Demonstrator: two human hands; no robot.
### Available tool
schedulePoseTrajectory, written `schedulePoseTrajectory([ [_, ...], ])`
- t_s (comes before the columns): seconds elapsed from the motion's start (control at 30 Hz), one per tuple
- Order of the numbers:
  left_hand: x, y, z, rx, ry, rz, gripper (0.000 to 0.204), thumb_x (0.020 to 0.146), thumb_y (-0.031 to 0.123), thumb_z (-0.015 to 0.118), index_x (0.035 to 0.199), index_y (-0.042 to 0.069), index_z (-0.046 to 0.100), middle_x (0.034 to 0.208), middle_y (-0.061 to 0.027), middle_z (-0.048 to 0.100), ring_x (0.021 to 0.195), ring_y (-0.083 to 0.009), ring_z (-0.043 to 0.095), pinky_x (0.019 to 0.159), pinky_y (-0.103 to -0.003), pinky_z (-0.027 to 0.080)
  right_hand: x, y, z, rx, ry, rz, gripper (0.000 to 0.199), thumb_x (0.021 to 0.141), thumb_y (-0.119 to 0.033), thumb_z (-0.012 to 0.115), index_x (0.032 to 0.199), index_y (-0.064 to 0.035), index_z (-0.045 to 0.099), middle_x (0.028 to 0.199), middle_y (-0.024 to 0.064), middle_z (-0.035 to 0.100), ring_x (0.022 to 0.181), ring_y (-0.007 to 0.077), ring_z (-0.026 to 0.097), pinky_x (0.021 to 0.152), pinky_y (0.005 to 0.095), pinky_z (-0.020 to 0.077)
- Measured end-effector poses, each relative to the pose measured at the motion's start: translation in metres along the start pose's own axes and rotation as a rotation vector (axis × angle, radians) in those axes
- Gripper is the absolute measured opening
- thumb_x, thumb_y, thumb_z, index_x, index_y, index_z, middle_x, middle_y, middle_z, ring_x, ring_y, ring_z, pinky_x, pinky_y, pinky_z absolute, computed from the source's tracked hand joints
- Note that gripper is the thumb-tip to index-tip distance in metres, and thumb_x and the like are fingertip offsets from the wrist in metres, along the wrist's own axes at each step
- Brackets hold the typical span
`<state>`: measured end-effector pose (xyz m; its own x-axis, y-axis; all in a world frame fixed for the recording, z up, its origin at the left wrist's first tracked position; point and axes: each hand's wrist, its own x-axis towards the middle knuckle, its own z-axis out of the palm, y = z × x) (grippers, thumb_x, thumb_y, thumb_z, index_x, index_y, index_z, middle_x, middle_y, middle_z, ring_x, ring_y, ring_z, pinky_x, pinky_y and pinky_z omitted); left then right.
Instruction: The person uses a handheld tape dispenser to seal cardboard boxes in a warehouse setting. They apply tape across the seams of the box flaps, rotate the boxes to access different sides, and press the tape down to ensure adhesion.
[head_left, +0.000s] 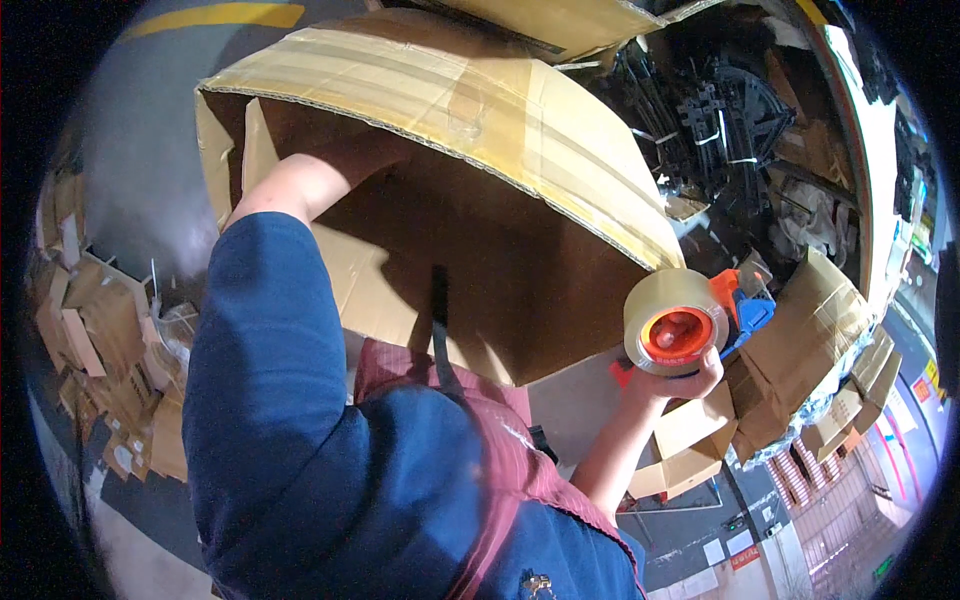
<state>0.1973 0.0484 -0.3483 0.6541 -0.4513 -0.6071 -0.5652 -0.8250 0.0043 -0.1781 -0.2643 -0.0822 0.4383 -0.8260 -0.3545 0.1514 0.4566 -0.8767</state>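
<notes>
One large cardboard box [450,200] fills the upper middle of the frame, turned so its open underside faces the camera, with strips of clear tape along its top face and its brown inside in shadow. The left hand [375,150] reaches up into the box from the left; only the bare forearm and the blue sleeve [270,340] show, and the hand itself is lost in the dark under the flap, so I cannot tell how far it is open or what it touches.

The right hand [672,382] is at the right of centre, just below the box's lower right corner, fingers curled tight around one tape dispenser [700,325]. The dispenser carries one roll of clear packing tape with an orange core, and has an orange and blue body showing behind the roll. The roll sits close beside the box's lower edge.

At the lower right lie several more cardboard boxes [800,350], at least three, stacked and flattened. At the upper right is a heap of black plastic parts [720,120], too many to count. More cardboard scraps [100,340] are piled along the left edge on the floor [140,170], which bears one yellow line [215,15] at the upper left.
</notes>
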Motion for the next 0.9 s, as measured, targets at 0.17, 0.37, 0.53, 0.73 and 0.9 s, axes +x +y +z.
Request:
schedulePoseTrajectory([
  [0.17, -0.013, 0.012, 0.007, -0.032, -0.005, -0.020, 0.068, 0.104, 0.042, 0.051, 0.157, 0.006, 0.031, 0.160, -0.0137, 0.035, 0.147, -0.0262, 0.032, 0.122, -0.039, 0.024, 0.001, 0.004, 0.002, -0.094, 0.157, -0.135, 0.061, 0.077, -0.039, 0.056, 0.119, 0.0054, 0.060, 0.118, 0.0188, 0.065, 0.111, 0.0309, 0.063, 0.094, 0.0435, 0.0527],
  [0.37, -0.051, 0.036, 0.043, -0.105, -0.007, -0.037, 0.067, 0.104, 0.042, 0.051, 0.156, 0.006, 0.031, 0.160, -0.0136, 0.036, 0.147, -0.0263, 0.032, 0.122, -0.039, 0.024, 0.000, 0.005, 0.002, -0.201, 0.275, -0.207, 0.064, 0.077, -0.040, 0.057, 0.123, 0.0051, 0.058, 0.120, 0.0187, 0.064, 0.112, 0.0317, 0.062, 0.094, 0.0443, 0.0525],
  [0.53, -0.046, 0.036, 0.057, -0.103, -0.011, 0.006, 0.067, 0.104, 0.042, 0.051, 0.156, 0.006, 0.031, 0.160, -0.0136, 0.036, 0.147, -0.0263, 0.032, 0.122, -0.039, 0.024, -0.012, 0.015, 0.007, -0.304, 0.401, -0.322, 0.059, 0.079, -0.040, 0.056, 0.118, 0.0044, 0.058, 0.116, 0.0194, 0.064, 0.108, 0.0318, 0.063, 0.092, 0.0460, 0.0540],
  [0.73, -0.051, 0.014, 0.057, -0.088, -0.015, -0.044, 0.067, 0.104, 0.042, 0.050, 0.156, 0.006, 0.032, 0.160, -0.0135, 0.036, 0.147, -0.0264, 0.033, 0.122, -0.039, 0.025, -0.004, 0.014, 0.024, -0.241, 0.479, -0.339, 0.039, 0.082, -0.035, 0.051, 0.095, 0.0001, 0.063, 0.103, 0.0215, 0.065, 0.094, 0.0306, 0.067, 0.084, 0.0507, 0.0589],
  [0.9, -0.048, 0.032, 0.054, -0.087, -0.032, -0.029, 0.066, 0.104, 0.042, 0.050, 0.156, 0.006, 0.032, 0.160, -0.0134, 0.037, 0.147, -0.0265, 0.033, 0.122, -0.039, 0.025, 0.006, 0.006, 0.005, -0.105, 0.390, -0.249, 0.034, 0.079, -0.032, 0.052, 0.089, -0.0023, 0.062, 0.093, 0.0190, 0.067, 0.091, 0.0308, 0.067, 0.085, 0.0512, 0.0577],
])
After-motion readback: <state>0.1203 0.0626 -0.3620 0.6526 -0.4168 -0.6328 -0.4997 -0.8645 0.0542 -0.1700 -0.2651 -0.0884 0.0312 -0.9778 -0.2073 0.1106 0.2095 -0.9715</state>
